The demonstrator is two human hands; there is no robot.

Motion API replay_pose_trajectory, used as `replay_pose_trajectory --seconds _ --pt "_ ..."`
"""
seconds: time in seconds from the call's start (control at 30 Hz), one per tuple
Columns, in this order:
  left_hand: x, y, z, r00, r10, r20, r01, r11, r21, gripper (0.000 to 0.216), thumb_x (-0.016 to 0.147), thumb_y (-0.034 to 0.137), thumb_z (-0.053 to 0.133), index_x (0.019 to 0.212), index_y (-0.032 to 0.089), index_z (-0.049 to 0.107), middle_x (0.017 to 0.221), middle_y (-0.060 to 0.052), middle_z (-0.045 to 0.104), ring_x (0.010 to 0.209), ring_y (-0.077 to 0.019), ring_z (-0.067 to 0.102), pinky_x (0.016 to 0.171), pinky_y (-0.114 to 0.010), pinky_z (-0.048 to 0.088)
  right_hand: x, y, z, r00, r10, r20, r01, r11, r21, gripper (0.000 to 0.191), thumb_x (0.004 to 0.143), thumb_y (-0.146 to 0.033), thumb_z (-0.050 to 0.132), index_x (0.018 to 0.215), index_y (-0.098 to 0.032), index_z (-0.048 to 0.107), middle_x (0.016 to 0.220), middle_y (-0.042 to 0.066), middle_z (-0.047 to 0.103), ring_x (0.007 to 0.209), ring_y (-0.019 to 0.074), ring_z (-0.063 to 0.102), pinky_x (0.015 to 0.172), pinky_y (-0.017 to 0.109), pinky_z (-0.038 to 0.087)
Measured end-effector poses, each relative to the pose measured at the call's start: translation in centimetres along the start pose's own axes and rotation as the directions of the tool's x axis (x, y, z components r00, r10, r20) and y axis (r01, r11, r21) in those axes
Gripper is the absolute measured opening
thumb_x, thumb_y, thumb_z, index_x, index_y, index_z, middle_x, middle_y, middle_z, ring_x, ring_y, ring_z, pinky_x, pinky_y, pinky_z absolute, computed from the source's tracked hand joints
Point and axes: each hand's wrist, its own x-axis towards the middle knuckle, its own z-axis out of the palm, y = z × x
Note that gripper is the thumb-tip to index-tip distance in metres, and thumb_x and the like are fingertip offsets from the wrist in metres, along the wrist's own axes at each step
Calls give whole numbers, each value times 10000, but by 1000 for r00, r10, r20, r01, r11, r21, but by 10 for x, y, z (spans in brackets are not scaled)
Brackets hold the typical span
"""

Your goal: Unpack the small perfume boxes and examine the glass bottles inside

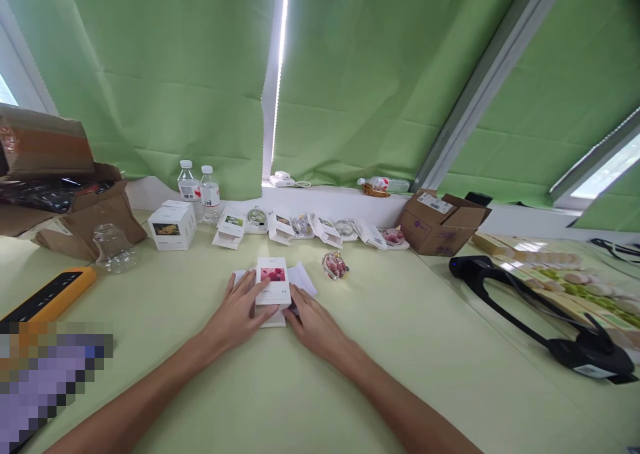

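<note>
A small white carton (273, 294) with a pink flower picture lies on the table in front of me, an end flap showing at its near side. My left hand (243, 307) grips it from the left, thumb near the lower edge and fingers against the side. On the opposite side, my right hand (310, 321) has its fingers closed at the carton's right edge, partly hiding it. White paper (304, 279) spreads out behind the carton. To the right of it sits a round clear ornament (335, 266) with pink-red contents and gold-coloured trim.
Opened white cartons (280, 227) with round ornaments line the back, beside stacked white boxes (173, 226) and plastic bottles (210, 194). A brown cardboard box (440, 224) and black headset (520, 317) are right; a clear jar (113, 247) and orange-black case (50, 297) are left.
</note>
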Motion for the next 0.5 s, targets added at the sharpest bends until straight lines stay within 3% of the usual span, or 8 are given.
replay_pose_trajectory --seconds 0.17,0.33,0.5 --pt "-1 -1 -2 1000 -8 -29 7 999 -44 499 888 499 474 1349 308 472 1509 -55 329 1369 -289 326 1099 -453 306 1 7 -7 998 -41 43 43 998 -45 579 914 -261 457 1459 -187 276 1452 119 408 1354 260 359 1096 447 344" --pt "1 -6 -10 998 54 11 -55 998 24 483 912 248 392 1392 287 408 1431 -43 456 1331 -231 398 1130 -438 252 0 9 -15 980 -158 125 171 981 -97 507 954 -234 359 1457 -217 306 1501 67 337 1392 223 292 1153 434 263" --pt "-5 4 -19 998 56 20 -58 990 131 550 842 100 352 1356 259 463 1304 -71 573 1146 -247 566 1083 -463 307 4 17 -4 990 -94 105 110 981 -160 507 972 -224 286 1476 -176 260 1521 83 288 1408 217 249 1153 444 258"
